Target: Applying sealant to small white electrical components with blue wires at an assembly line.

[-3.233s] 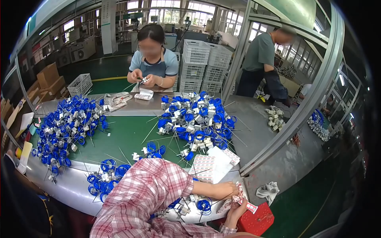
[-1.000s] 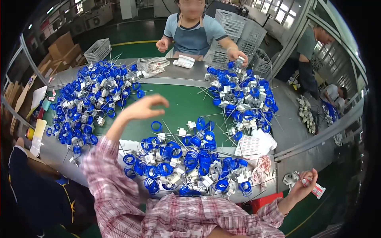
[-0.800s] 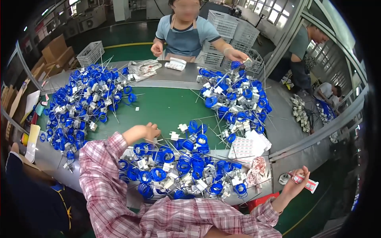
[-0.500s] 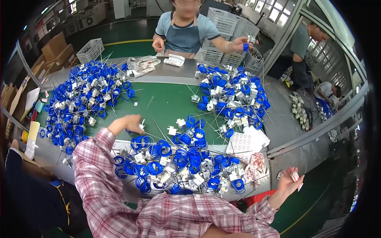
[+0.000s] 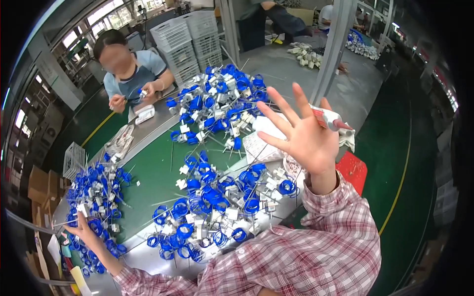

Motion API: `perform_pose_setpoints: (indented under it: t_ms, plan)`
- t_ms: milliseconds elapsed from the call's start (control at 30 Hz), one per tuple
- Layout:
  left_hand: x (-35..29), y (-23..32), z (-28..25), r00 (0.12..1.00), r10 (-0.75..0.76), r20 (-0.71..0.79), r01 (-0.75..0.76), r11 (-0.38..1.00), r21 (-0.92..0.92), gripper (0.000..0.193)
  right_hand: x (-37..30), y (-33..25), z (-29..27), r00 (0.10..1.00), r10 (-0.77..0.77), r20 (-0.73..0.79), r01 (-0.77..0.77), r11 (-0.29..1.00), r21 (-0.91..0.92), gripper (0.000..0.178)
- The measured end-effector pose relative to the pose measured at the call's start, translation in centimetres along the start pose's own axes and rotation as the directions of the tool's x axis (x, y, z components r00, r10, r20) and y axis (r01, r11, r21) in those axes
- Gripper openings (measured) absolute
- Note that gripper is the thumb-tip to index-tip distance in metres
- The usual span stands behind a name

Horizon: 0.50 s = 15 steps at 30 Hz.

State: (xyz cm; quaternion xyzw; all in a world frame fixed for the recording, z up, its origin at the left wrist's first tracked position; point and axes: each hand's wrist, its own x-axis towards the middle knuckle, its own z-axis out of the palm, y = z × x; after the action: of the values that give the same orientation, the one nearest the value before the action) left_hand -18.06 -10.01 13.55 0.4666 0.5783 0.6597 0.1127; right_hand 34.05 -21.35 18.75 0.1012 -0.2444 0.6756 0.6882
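My left hand point(image 5: 88, 236) reaches over the left pile point(image 5: 101, 190) of thermostat-like parts, each with a white and metal body, a coiled blue tube and thin metal rods. Its thumb and forefinger are apart, and a white-bodied part point(image 5: 83, 210) touches the fingertip. My right hand point(image 5: 308, 140) is raised, palm showing, fingers spread wide. Around or against its thumb sits a small white piece with red print point(image 5: 323, 117), its hold partly hidden. A near pile point(image 5: 212, 197) of the same parts lies between my arms.
Across the table a co-worker point(image 5: 131, 74) handles a similar part beside the far pile point(image 5: 222, 98). White sheets point(image 5: 261, 147) lie near my right hand, with a red stool point(image 5: 351, 172) beyond. Grey crates point(image 5: 185, 42) are stacked behind. A metal post point(image 5: 332, 49) rises at the right.
The view has swung to the right. My left hand has moved from the green surface to the left pile; my right hand has risen over the table edge and spread its fingers.
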Motion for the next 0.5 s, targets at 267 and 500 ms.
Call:
perform_pose_setpoints:
  t_ms: [267,500]
  plan:
    - [-6.1,7.0,-0.7,0.978,-0.031,0.205,0.102,0.933,-0.345,0.050,-1.7,1.2,2.1,0.998,-0.012,0.058,0.012,1.000,-0.012,0.056]
    - [-10.7,11.3,1.6,0.971,-0.064,0.232,0.139,0.936,-0.324,0.049,-11.7,-10.8,-9.0,0.887,-0.395,-0.238,0.204,0.799,-0.565,0.058]
